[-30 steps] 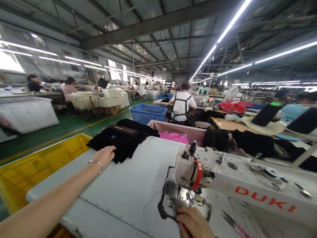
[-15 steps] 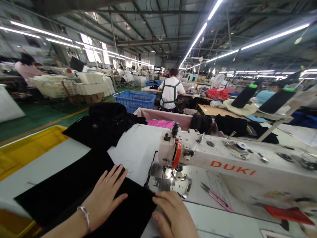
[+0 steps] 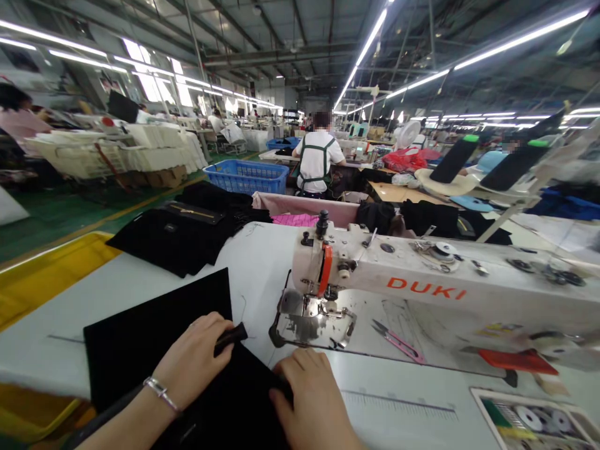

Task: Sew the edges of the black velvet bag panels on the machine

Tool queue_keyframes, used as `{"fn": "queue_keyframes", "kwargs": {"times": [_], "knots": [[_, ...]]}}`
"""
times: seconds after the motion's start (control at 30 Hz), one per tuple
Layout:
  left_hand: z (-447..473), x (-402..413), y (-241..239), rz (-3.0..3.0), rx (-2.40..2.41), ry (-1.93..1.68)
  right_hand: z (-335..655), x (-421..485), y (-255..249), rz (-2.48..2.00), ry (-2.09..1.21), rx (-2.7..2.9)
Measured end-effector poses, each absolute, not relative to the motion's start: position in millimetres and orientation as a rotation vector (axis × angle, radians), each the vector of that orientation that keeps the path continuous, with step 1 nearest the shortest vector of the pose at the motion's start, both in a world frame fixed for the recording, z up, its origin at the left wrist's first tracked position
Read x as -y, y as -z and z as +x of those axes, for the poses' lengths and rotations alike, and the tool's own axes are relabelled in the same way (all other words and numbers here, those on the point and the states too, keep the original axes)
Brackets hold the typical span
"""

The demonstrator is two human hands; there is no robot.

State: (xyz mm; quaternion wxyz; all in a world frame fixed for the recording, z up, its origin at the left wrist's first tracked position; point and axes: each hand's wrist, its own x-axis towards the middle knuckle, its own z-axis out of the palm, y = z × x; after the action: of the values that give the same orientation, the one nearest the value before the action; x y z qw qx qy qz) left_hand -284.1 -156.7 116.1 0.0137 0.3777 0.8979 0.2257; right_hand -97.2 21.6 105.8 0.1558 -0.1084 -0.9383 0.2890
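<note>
A black fabric panel [image 3: 154, 319] lies across the white machine table in front of me. My left hand [image 3: 201, 353] is closed on a dark, narrow strip [image 3: 232, 337] that lies on the panel; whether it is a fold or a separate piece I cannot tell. At the panel's right edge, my right hand [image 3: 312, 390] pinches the black fabric between thumb and fingers. Just beyond the hands stands a white sewing machine [image 3: 422, 281], its needle area lit and bare of cloth. Pink-handled thread snips [image 3: 398, 340] rest on the machine bed.
Black pieces [image 3: 182, 231] are piled at the table's far left, beside a yellow bin [image 3: 56, 269]. A bobbin tray [image 3: 539, 419] sits at lower right. Behind the table are a pink-lined container [image 3: 304, 206], a blue basket [image 3: 248, 178] and a seated co-worker [image 3: 319, 156].
My left hand has gone from lying flat with spread fingers to gripping the dark strip. The panel's left part has shifted right. The camera view has turned slightly right and down.
</note>
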Motion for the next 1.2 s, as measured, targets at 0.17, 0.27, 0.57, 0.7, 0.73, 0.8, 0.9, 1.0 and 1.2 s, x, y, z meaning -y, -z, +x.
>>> {"fn": "queue_keyframes", "kwargs": {"times": [0.17,0.27,0.57,0.7,0.73,0.8,0.9,1.0,1.2], "knots": [[-275.3,153.2,-156.8,1.127,-2.530,-0.937,-106.8,-21.1,-134.9,-0.271,-1.056,2.534],[-270.1,155.9,-189.3,1.004,-2.247,-1.257,-107.0,-24.8,-152.8,-0.143,-1.160,2.346],[-248.3,166.0,-208.4,0.709,-2.022,-1.475,-95.4,-37.5,-174.9,-0.065,-1.376,2.158],[-241.0,167.2,-208.6,0.670,-1.922,-1.523,-92.1,-37.4,-180.6,-0.122,-1.333,2.173],[-240.9,168.1,-208.2,0.676,-1.935,-1.532,-91.6,-37.6,-181.8,-0.126,-1.329,2.183],[-242.3,170.3,-206.9,0.713,-2.007,-1.538,-91.0,-38.3,-183.3,-0.129,-1.332,2.200],[-245.9,172.9,-206.2,0.801,-2.096,-1.489,-90.5,-39.5,-184.5,-0.122,-1.347,2.212],[-247.0,173.0,-208.1,0.905,-2.182,-1.436,-89.4,-40.3,-187.7,-0.110,-1.350,2.217],[-242.0,175.6,-211.4,0.996,-2.345,-1.418,-87.9,-39.8,-204.4,-0.220,-1.317,2.247]]}}
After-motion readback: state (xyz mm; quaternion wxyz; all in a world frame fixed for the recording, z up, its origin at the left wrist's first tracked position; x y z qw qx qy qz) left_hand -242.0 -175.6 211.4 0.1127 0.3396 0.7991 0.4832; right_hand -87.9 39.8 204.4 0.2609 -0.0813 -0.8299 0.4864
